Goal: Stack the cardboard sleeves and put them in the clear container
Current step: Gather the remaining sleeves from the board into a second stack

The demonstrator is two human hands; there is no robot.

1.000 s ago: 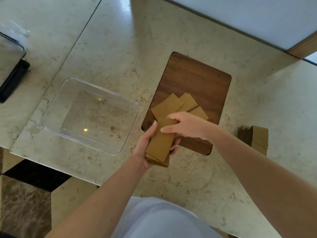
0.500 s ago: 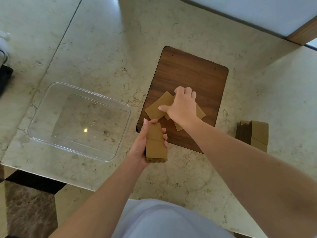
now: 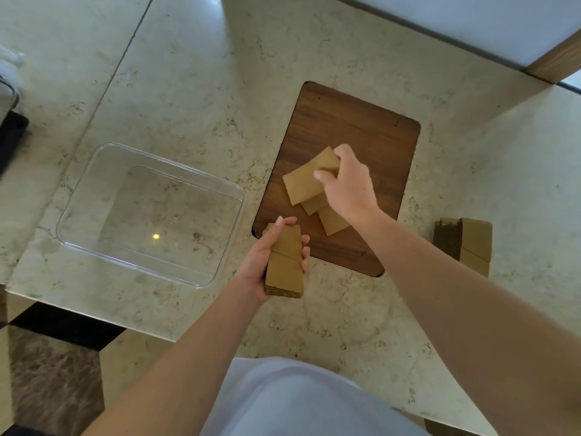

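Observation:
My left hand (image 3: 263, 261) grips a stack of flat brown cardboard sleeves (image 3: 285, 265) above the marble counter, just off the near-left corner of the wooden board (image 3: 361, 127). My right hand (image 3: 352, 184) pinches the far end of the top loose sleeve (image 3: 306, 182) on the board. Two more loose sleeves (image 3: 333, 221) lie partly under it and under my hand. The clear container (image 3: 78, 199) stands to the left with nothing in it.
Another bundle of cardboard sleeves (image 3: 465, 243) lies on the counter to the right of the board. A dark object (image 3: 11, 136) sits at the far left edge. The counter's near-left edge (image 3: 63, 313) drops to a dark patterned floor.
My right hand left the stack, reached out to the loose sleeves on the board and took hold of the top one. My left hand kept the stack nearly still.

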